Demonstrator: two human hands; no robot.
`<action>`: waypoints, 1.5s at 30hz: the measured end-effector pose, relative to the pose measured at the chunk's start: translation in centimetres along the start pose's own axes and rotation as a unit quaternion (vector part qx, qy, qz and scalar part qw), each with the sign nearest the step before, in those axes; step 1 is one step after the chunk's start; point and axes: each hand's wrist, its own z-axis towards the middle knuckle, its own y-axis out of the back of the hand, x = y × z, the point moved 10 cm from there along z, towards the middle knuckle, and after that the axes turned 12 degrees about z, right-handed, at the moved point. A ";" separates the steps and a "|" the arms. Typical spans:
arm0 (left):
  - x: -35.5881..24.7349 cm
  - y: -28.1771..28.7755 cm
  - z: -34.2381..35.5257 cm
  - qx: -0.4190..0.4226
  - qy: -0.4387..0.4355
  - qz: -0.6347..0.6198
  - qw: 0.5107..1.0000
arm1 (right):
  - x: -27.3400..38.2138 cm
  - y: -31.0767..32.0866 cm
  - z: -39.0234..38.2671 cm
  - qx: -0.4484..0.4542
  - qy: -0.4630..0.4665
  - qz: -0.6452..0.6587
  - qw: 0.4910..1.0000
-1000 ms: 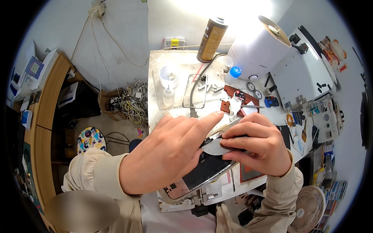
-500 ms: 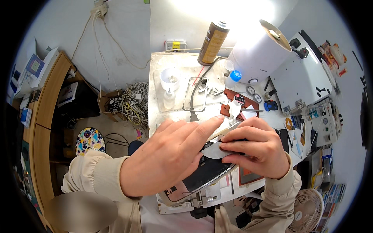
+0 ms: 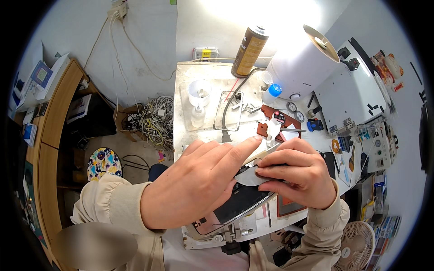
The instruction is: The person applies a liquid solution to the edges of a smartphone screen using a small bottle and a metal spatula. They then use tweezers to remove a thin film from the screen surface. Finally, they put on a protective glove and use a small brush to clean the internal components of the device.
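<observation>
A flat phone-like device (image 3: 233, 203), black with a pinkish lower end, lies tilted at the table's near edge. My left hand (image 3: 194, 180) grips it from the left, index finger stretched along its far side and thumb near a thin blade; the other fingertips are hidden. Between thumb and fingers, my right hand (image 3: 300, 174) pinches a thin rounded metal pry blade (image 3: 251, 177), which lies against the device's upper part. Below the device sits a metal clamp (image 3: 230, 235) with a black knob. Just beyond my fingers is a white-handled tool (image 3: 273, 128).
Behind my hands stand a brown spray can (image 3: 249, 52), a large white cylinder (image 3: 296, 63), a blue-capped bottle (image 3: 272, 93) and a white cup (image 3: 199, 92). An empty phone frame (image 3: 228, 110) lies near a black cable. A fan (image 3: 355, 246) is at the lower right.
The view has shifted very slightly. Both hands and the blade keep nearly the same place on the device.
</observation>
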 end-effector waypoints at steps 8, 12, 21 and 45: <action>0.9 0.5 -1.0 0.015 0.023 -0.031 0.999 | -0.1 0.2 0.2 0.007 -0.006 0.002 1.000; 1.5 1.7 -2.9 -0.002 0.055 -0.041 0.998 | 0.3 0.0 0.4 0.008 -0.001 0.004 1.000; 2.2 1.7 -4.5 -0.030 0.073 -0.067 0.995 | 0.9 -0.2 0.9 0.015 -0.024 -0.017 0.999; 0.0 0.3 -1.2 -0.040 0.039 0.036 0.998 | 0.0 0.8 -0.6 -0.020 -0.017 -0.010 1.000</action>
